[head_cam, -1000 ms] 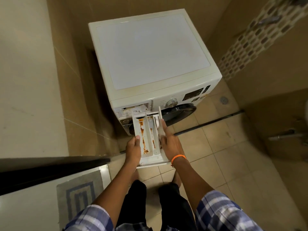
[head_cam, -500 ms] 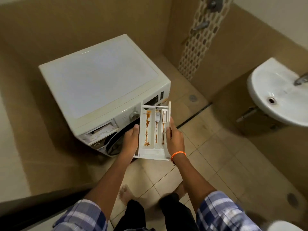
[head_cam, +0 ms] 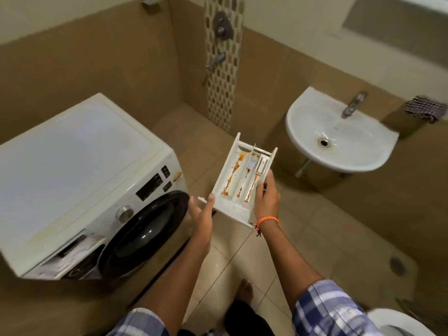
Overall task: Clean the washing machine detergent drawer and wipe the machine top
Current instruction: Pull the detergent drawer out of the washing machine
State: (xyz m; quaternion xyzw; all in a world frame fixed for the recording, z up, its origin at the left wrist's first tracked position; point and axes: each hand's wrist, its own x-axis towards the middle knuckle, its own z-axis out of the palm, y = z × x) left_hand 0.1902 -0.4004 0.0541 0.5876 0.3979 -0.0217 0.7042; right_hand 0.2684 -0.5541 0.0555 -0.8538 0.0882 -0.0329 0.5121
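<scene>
A: What is closest to us?

B: Two arms in blue and white checked sleeves (head_cam: 324, 309). A bare foot (head_cam: 246, 289) stands on the pale tiled floor (head_cam: 315, 238) below them.

A: What is the right hand (head_cam: 266, 198) doing?

B: It holds the white plastic detergent drawer (head_cam: 242, 180) by its right side. The fingers curl over the drawer's wall. An orange thread band (head_cam: 266, 221) is tied on that wrist.

A: And the left hand (head_cam: 203, 210)?

B: Its fingers are straight and loose. The fingertips touch the near left corner of the drawer. It does not grip it.

A: Where is the drawer?

B: Up in the air, out of the machine, between the machine and the sink. It has three long parts inside. Orange-brown dirty streaks run along them.

A: Where is the machine?

B: The white front-door washing machine (head_cam: 80, 166) stands on the left. It has a dark round door (head_cam: 143, 232) and a silver knob (head_cam: 124, 212). The hole for the drawer (head_cam: 72, 248) is open at its near front corner. Its flat top is white.

A: What is farther off?

B: A white round sink (head_cam: 339, 132) hangs on the right wall with a silver tap (head_cam: 352, 105). A dark checked cloth (head_cam: 424, 108) lies on a ledge beside it. Silver shower taps (head_cam: 221, 25) sit on the far wall.
</scene>
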